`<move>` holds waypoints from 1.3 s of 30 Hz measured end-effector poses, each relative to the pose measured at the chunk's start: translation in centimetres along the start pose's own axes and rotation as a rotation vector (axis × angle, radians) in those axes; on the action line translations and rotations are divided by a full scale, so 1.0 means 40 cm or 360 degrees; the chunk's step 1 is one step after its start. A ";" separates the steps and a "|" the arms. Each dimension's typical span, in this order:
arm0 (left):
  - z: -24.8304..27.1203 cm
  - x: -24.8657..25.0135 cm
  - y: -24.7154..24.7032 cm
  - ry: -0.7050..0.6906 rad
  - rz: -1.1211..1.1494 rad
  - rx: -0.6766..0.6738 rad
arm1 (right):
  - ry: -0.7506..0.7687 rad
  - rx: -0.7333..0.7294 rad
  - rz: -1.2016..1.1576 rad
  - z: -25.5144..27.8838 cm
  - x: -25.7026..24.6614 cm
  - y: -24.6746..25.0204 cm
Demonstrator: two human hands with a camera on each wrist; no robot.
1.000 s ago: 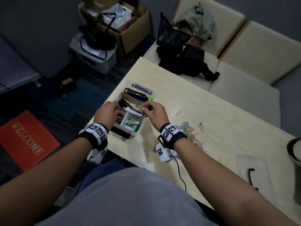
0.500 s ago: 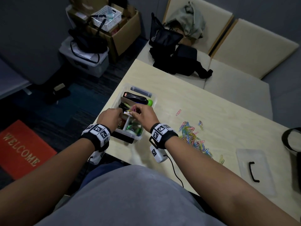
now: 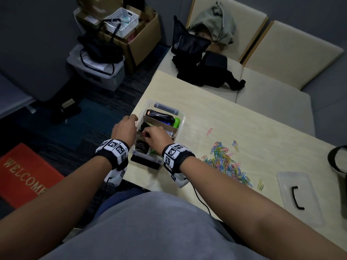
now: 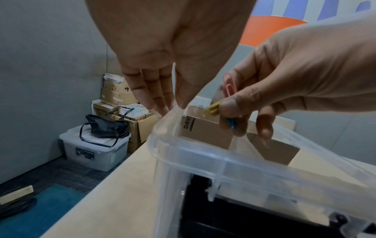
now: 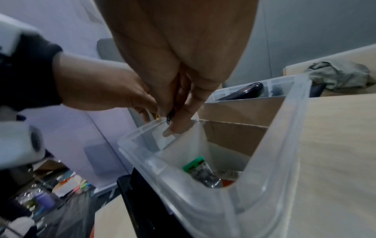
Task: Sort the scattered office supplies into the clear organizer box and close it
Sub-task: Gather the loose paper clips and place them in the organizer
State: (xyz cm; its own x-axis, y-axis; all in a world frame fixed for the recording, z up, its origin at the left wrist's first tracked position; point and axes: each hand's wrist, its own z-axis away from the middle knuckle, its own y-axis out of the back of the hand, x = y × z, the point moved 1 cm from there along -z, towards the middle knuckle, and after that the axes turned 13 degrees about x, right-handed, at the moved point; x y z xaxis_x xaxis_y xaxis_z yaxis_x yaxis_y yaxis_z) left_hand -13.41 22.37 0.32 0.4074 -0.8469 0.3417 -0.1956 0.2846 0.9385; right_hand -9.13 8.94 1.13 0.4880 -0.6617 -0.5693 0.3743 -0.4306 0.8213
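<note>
The clear organizer box (image 3: 180, 115) sits at the table's left edge, with cardboard dividers, a black stapler (image 3: 159, 116), a green highlighter (image 3: 176, 122) and black binder clips (image 3: 141, 146) inside. My left hand (image 3: 124, 128) lays straight fingers (image 4: 156, 103) on the box's left rim (image 4: 223, 154). My right hand (image 3: 153, 136) hovers over the box's near left compartment and pinches a few coloured paper clips (image 4: 228, 90). In the right wrist view its fingertips (image 5: 177, 124) are just above the box wall (image 5: 284, 128). A pile of coloured paper clips (image 3: 226, 163) lies on the table to the right.
The clear lid (image 3: 298, 196) with a black handle lies at the table's near right. One pink clip (image 3: 209, 131) and a yellow-green pair (image 3: 260, 184) lie apart from the pile. A black-rimmed object (image 3: 338, 158) stands at the right edge. Bags (image 3: 206, 70) rest on the bench behind.
My right hand has carried the clips leftward from the box's right side to over its near left compartment. The left hand stays at the left rim.
</note>
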 end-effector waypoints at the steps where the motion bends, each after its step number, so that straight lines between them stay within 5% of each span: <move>1: -0.001 0.000 0.000 0.0001 0.0003 -0.0001 | 0.0021 -0.0052 0.0071 -0.002 -0.003 -0.006; 8: 0.000 -0.001 -0.007 -0.0024 -0.0008 0.0015 | 0.0143 -0.0201 0.0463 -0.002 -0.007 -0.031; 16: 0.005 0.011 -0.009 0.0003 -0.0088 0.0032 | 0.0077 -0.0216 0.0108 -0.002 0.017 -0.020; 26: 0.019 0.103 -0.033 -0.0043 0.0005 0.0351 | -0.0043 0.0204 -0.0250 0.050 0.098 0.042; 39: 0.055 0.399 -0.120 -0.0511 0.0379 0.0171 | -0.0453 0.0446 -0.0129 0.195 0.360 0.184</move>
State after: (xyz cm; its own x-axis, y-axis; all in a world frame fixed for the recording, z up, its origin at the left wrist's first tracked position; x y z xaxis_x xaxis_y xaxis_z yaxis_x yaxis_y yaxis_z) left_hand -7.92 6.50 1.17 0.0437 -0.8649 0.5000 -0.3495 0.4556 0.8187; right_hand -5.48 -8.54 -0.72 0.2135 -0.7453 -0.6317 0.1539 -0.6129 0.7750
